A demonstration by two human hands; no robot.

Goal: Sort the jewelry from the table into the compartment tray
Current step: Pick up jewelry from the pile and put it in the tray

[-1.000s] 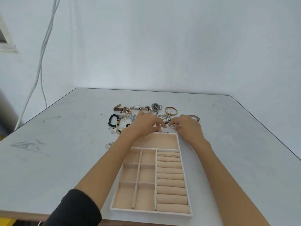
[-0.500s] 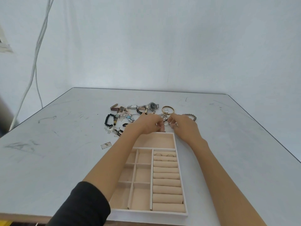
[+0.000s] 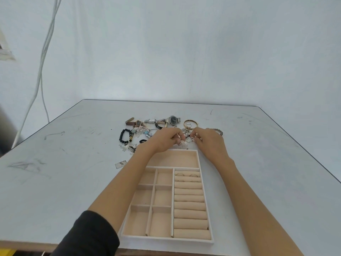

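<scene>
A beige compartment tray (image 3: 206,206) lies in front of me, with rings (image 3: 186,175) tucked between its top ring rolls. Beyond its far edge a pile of jewelry is spread: watches (image 3: 172,120), a black bead bracelet (image 3: 125,136), a gold bangle (image 3: 191,123). My left hand (image 3: 167,139) pinches a silver shell-shaped piece (image 3: 183,145) just above the tray's far rim. My right hand (image 3: 209,142) pinches small silver rings or chain (image 3: 190,139) attached beside it. The two hands nearly touch.
The grey table (image 3: 73,172) ends at a front edge close below the tray. A small card (image 3: 120,164) lies left of the tray. Small silver bits (image 3: 127,147) are scattered at the pile's left. White cables (image 3: 43,58) hang on the wall at left.
Both hands stayed at the pile's near edge and closed together; the silver shell piece now shows between the fingertips, lifted slightly. The head view shifted a little.
</scene>
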